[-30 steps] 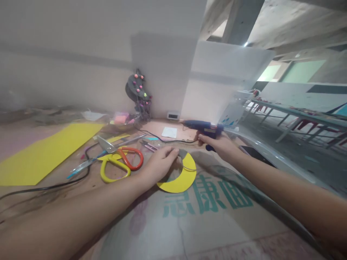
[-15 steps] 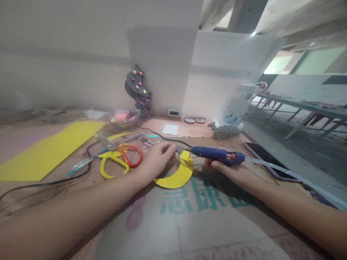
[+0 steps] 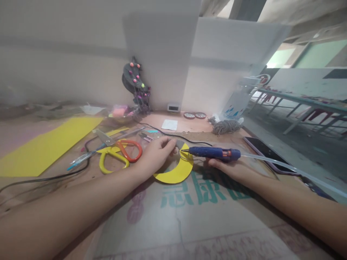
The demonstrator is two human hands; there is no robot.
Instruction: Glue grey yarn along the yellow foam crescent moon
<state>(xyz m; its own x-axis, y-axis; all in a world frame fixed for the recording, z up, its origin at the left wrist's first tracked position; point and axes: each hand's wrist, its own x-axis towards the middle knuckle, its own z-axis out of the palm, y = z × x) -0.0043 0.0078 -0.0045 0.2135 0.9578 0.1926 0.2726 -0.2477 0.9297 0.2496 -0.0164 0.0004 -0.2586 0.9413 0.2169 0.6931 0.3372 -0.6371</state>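
Note:
My right hand [image 3: 221,164] is wrapped round a blue hot glue gun [image 3: 210,152], with a clear glue stick [image 3: 267,159] trailing out of its back. The gun's nozzle points left, over the upper end of a yellow crescent-shaped piece [image 3: 177,174]. Whether the tip touches it I cannot tell. At the crescent's left side, my left hand [image 3: 162,150] has thumb and fingers pinched together near a small grey patch [image 3: 179,144]; what they hold is unclear. A thin wire or thread crosses the crescent's upper part.
Red-and-yellow-handled scissors [image 3: 115,155] lie left of my left hand, beside a pen [image 3: 82,159] and a yellow sheet [image 3: 54,148]. A black cord [image 3: 173,136] runs behind my hands. Grey yarn [image 3: 226,126] and a phone [image 3: 268,153] are at the right. A decorated grey crescent [image 3: 132,77] stands against the wall.
The glue gun has shifted slightly left, its nozzle now over the crescent's upper end. My left fingers have drawn back a little from the nozzle. The whole view has moved slightly.

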